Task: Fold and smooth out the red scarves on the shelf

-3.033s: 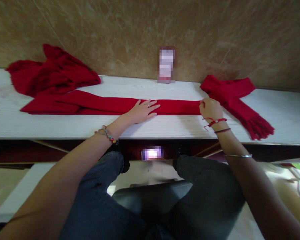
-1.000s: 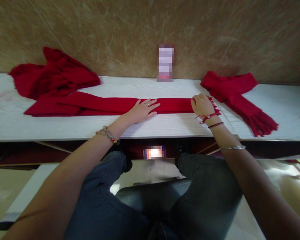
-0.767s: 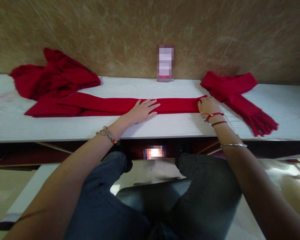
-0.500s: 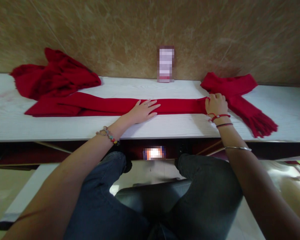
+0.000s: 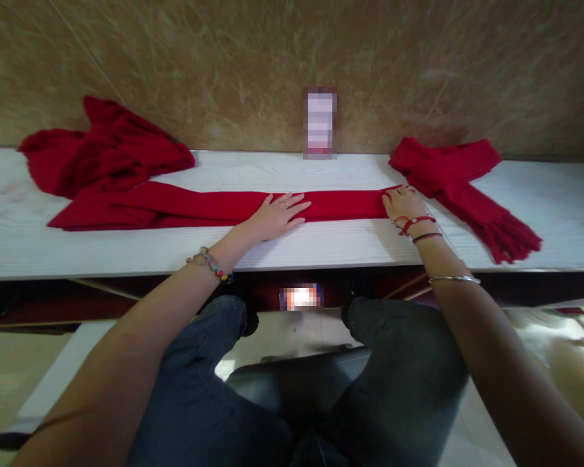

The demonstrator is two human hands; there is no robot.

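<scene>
A red scarf [image 5: 346, 203] lies folded lengthwise into a long flat strip on the white tabletop [image 5: 292, 250]. Fingers spread, my left hand [image 5: 278, 215] rests flat across the strip's middle. At the strip's right end my right hand [image 5: 403, 202] has its fingers curled over the edge, gripping the cloth. Just beyond that hand lies another red length of scarf [image 5: 455, 174], bent over itself, with its fringe [image 5: 514, 237] pointing toward the front right. The strip's left end [image 5: 102, 209] is wider and loosely layered.
A crumpled red cloth heap [image 5: 111, 150] sits at the back left against the brown marbled wall [image 5: 224, 65]. A blurred-out upright item [image 5: 320, 124] stands at the back middle. Below the table's front edge is a dark red shelf [image 5: 257, 292] with another blurred item [image 5: 302, 297].
My right hand has shifted left along the strip's end, and white tabletop now shows between it and the fringed piece. My left hand stays in place.
</scene>
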